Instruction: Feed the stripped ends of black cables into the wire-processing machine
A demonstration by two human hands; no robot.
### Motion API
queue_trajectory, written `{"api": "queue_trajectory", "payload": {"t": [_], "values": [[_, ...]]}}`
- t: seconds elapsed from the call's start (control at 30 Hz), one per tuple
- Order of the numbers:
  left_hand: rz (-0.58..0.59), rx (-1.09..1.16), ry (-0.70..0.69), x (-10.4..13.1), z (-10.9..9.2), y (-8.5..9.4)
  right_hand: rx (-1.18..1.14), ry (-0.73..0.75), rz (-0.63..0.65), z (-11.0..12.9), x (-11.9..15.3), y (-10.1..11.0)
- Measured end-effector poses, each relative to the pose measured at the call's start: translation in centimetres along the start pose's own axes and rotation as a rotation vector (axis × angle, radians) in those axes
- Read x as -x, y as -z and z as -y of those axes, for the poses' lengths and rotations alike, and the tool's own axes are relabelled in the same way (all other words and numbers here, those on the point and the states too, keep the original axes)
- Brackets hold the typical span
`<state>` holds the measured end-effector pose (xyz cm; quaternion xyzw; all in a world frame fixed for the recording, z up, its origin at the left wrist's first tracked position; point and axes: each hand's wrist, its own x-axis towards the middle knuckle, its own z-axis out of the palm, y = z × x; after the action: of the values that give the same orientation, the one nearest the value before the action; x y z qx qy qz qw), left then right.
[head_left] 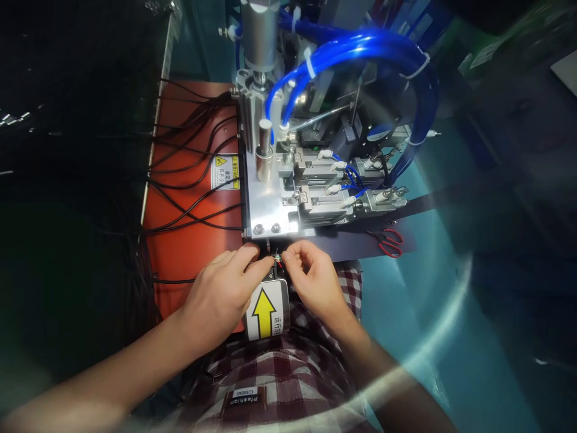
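Close in front of me, a small bunch of thin coloured wires (278, 259) shows between my fingertips, with a red strand among lighter ones. My right hand (314, 278) pinches the wires between thumb and index finger. From the other side, my left hand (222, 293) is closed, its thumb tip against the same wires; its curled fingers are partly hidden behind the hand. Both hands are just below the front edge of a metal machine plate (269, 210). Under them sits a rounded part with a white label and yellow arrow (264, 313).
Beyond the plate stand pneumatic cylinders (318, 171) with looping blue hoses (360, 45). Black cables (193, 210) cross an orange surface (180, 252) on the left. Red-handled scissors (390, 242) lie on a dark strip at the right.
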<state>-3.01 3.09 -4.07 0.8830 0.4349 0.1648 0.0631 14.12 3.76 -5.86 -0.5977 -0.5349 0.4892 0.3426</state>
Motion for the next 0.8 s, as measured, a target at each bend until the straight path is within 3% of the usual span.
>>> {"api": "queue_trajectory", "payload": {"t": [0.2, 0.33, 0.8], "values": [[-0.004, 0.057, 0.005, 0.1, 0.1, 0.0, -0.256, -0.165, 0.050, -1.5, -0.2, 0.7], [-0.019, 0.089, 0.002, 0.0, 0.2, 0.1, -0.358, -0.159, 0.061, -1.8, -0.1, 0.7], [-0.018, 0.199, 0.015, 0.0, 0.4, 0.4, -0.298, -0.116, 0.076, -0.9, -0.3, -0.1]]}}
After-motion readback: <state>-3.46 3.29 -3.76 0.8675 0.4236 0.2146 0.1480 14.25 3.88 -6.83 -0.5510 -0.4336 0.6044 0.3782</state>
